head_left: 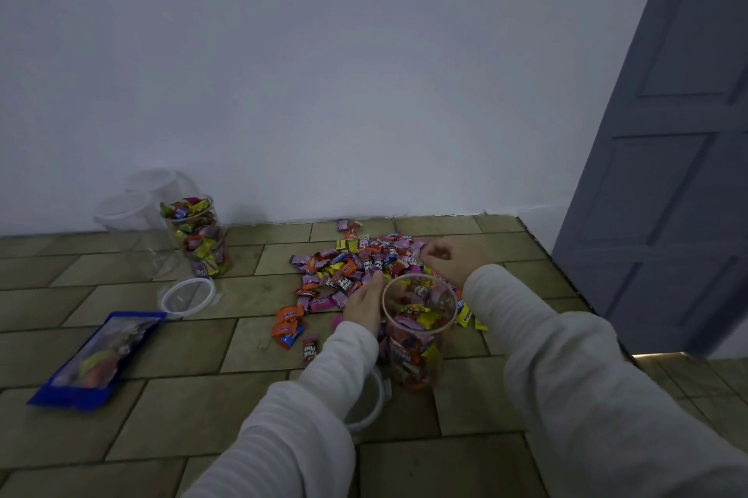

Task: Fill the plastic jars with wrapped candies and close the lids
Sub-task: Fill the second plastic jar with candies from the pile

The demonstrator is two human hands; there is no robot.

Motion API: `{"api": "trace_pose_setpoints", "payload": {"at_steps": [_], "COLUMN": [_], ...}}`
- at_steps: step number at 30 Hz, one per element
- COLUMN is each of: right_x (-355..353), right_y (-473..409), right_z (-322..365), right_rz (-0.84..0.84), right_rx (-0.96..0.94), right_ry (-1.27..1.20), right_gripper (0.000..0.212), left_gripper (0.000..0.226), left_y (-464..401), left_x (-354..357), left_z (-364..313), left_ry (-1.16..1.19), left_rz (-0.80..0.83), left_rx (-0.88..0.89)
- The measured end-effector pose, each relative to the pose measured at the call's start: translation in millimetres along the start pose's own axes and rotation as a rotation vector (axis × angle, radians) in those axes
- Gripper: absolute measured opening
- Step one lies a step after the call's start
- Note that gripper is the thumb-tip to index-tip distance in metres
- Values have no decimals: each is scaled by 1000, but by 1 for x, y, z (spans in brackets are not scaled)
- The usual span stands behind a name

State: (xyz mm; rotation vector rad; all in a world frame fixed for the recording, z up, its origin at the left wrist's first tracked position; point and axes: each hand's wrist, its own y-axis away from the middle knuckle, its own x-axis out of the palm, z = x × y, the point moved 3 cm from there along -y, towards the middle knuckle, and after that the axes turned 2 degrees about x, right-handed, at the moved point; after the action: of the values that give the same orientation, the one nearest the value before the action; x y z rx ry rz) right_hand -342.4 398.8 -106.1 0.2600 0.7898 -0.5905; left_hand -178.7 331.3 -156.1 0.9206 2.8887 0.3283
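A clear plastic jar [417, 335], open and nearly full of wrapped candies, stands on the tiled floor in front of me. Behind it lies a spread pile of wrapped candies [356, 267]. My left hand [364, 305] rests on the pile just left of the jar's rim, fingers reaching into the candies. My right hand [453, 257] is over the pile's right edge with curled fingers pinching candies. A white lid [370, 400] lies partly hidden under my left sleeve. At the left wall stands a second jar [200, 240], full and open, with its lid [188, 295] on the floor beside it.
Two empty clear jars [129, 222] stand against the white wall at the left. A blue candy bag [99, 360] lies flat on the floor at the left. A grey door [668, 174] stands at the right.
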Motion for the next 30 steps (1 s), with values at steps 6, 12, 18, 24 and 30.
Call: {"api": "trace_pose_setpoints", "payload": {"at_steps": [6, 12, 18, 24, 30], "right_x": [14, 33, 60, 87, 103], "right_y": [-34, -80, -125, -163, -180], "right_z": [-3, -1, -3, -8, -16], "right_rz": [55, 80, 113, 169, 245], "right_rx": [32, -24, -30, -17, -36], "right_ry": [131, 256, 369, 426, 525], "right_gripper": [16, 17, 47, 70, 65], "left_gripper": [16, 12, 36, 53, 61], "left_y": [-43, -99, -153, -212, -254], "left_x": [-17, -34, -39, -28, -20], "left_z": [-21, -30, -35, -37, -23], "left_ry": [-361, -830, -1078, -1235, -1309], "left_rz": [-30, -95, -124, -38, 82], "left_rx": [212, 279, 249, 230, 146]}}
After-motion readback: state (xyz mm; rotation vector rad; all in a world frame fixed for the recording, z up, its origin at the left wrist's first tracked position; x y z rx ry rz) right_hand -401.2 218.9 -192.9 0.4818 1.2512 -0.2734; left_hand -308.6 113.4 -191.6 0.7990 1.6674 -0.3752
